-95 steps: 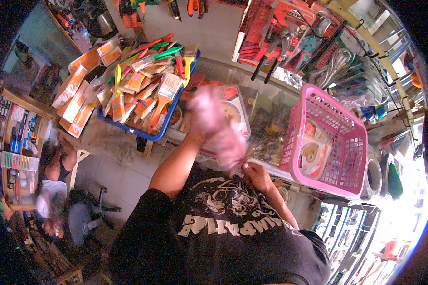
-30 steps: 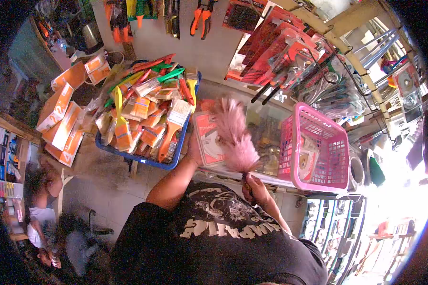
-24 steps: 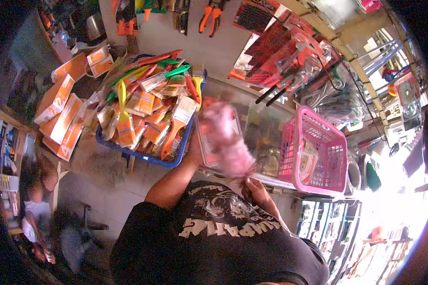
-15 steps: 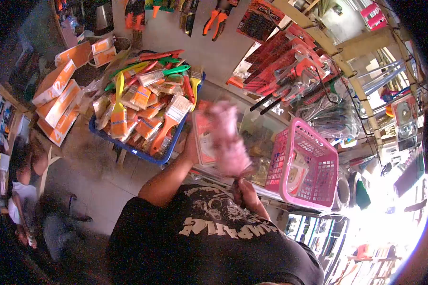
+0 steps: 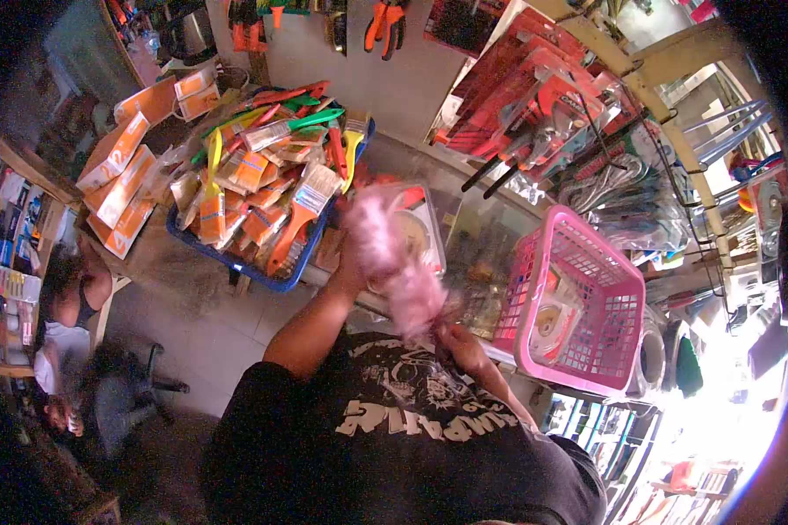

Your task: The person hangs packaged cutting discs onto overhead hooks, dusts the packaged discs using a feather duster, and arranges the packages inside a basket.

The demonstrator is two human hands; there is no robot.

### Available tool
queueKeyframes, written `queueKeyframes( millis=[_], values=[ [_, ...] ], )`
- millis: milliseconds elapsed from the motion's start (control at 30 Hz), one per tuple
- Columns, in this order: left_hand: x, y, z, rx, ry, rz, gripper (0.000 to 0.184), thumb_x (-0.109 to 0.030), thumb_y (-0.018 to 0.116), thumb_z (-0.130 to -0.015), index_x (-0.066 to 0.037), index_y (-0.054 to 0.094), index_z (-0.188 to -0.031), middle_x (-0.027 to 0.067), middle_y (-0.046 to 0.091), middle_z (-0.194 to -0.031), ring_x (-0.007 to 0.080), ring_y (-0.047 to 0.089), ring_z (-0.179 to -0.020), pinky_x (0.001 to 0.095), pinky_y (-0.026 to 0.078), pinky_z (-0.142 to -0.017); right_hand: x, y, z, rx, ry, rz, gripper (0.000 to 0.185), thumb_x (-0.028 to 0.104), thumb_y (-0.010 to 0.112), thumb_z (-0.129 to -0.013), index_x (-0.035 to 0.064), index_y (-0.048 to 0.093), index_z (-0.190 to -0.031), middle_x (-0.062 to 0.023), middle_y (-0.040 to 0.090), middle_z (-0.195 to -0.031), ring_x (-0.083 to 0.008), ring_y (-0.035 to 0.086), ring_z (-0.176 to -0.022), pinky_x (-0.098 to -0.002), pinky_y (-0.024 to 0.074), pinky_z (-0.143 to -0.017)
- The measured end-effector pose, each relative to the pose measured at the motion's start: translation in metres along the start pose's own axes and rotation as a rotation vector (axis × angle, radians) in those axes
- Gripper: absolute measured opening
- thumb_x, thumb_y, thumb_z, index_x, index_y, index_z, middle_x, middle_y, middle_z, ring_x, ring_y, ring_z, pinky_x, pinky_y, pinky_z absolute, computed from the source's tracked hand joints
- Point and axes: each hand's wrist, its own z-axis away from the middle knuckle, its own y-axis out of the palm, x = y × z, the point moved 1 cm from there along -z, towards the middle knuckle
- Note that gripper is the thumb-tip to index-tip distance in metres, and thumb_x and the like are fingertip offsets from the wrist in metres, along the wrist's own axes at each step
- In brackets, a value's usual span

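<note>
My right hand (image 5: 466, 347) is closed around the dark lower end of a pink cloth duster (image 5: 414, 302), which is smeared by motion. The duster passes in front of a flat clear pack with a round disc and red label (image 5: 425, 229). At the pack's left side is my left hand (image 5: 350, 264), apparently gripping its edge; pink cloth hides most of its fingers. Right of my hands stands a pink plastic basket (image 5: 626, 350) with similar disc packs (image 5: 552, 324) inside.
A blue tray (image 5: 276, 282) heaped with paintbrushes (image 5: 311, 201) stands at the left, beside orange-and-white boxes (image 5: 118, 157). Under my hands runs a glass-topped counter (image 5: 473, 262). Red-carded tools (image 5: 543, 109) hang at upper right. Another person (image 5: 66, 341) is at far left.
The pink duster has swept left and down across the pack. More of the pack's disc now shows, right of the cloth. The camera view has shifted slightly.
</note>
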Motion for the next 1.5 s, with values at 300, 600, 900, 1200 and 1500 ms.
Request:
queueKeyframes(
  millis=[300,600,900,1200,1500],
  values=[
    [-0.051,-0.041,-0.021,0.066,-0.159,1.344,0.061,-0.045,0.042,-0.087,-0.005,0.033,-0.132,0.0097,0.039,-0.131,0.0246,0.039,-0.120,0.0407,0.028,-0.104,-0.002,-0.002,-0.010,-0.033,-0.076,-0.122,0.040,0.041,0.042,-0.093,0.0059,0.050,-0.074,-0.0013,0.048,-0.059,-0.0101,0.043,-0.050,-0.0264,0.0350,-0.047],
    [-0.036,-0.023,-0.009,0.100,-0.552,2.134,0.061,-0.048,0.039,-0.088,-0.006,0.035,-0.132,0.0131,0.041,-0.132,0.0292,0.039,-0.122,0.0439,0.025,-0.105,0.025,-0.001,0.003,-0.069,0.029,0.169,0.043,0.041,0.040,-0.090,0.0009,0.055,-0.092,-0.0234,0.059,-0.087,-0.0410,0.055,-0.082,-0.0465,0.0414,-0.073],
    [-0.015,-0.007,0.003,-0.013,-0.357,1.510,0.051,-0.038,0.043,-0.089,-0.008,0.039,-0.130,0.0116,0.047,-0.125,0.0262,0.046,-0.113,0.0411,0.033,-0.100,0.019,-0.006,0.000,-0.060,-0.064,0.039,0.039,0.040,0.039,-0.092,0.0037,0.054,-0.085,-0.0106,0.054,-0.068,-0.0232,0.051,-0.063,-0.0361,0.0404,-0.060],
    [-0.038,-0.027,-0.004,0.103,-0.554,2.089,0.059,-0.045,0.040,-0.087,-0.004,0.037,-0.129,0.0115,0.044,-0.127,0.0256,0.040,-0.119,0.0390,0.030,-0.102,0.028,0.002,0.003,-0.024,-0.166,0.107,0.036,0.035,0.041,-0.093,0.0046,0.050,-0.076,-0.0013,0.048,-0.057,-0.0093,0.044,-0.052,-0.0273,0.0359,-0.048],
    [-0.037,-0.028,-0.010,0.039,-0.267,0.752,0.060,-0.040,0.048,-0.084,-0.001,0.037,-0.129,0.0112,0.045,-0.125,0.0270,0.041,-0.117,0.0411,0.029,-0.102,0.028,0.007,0.012,-0.048,-0.135,0.137,0.036,0.037,0.044,-0.091,0.0011,0.052,-0.087,-0.0162,0.057,-0.073,-0.0252,0.056,-0.070,-0.0409,0.0424,-0.065]
  ],
)
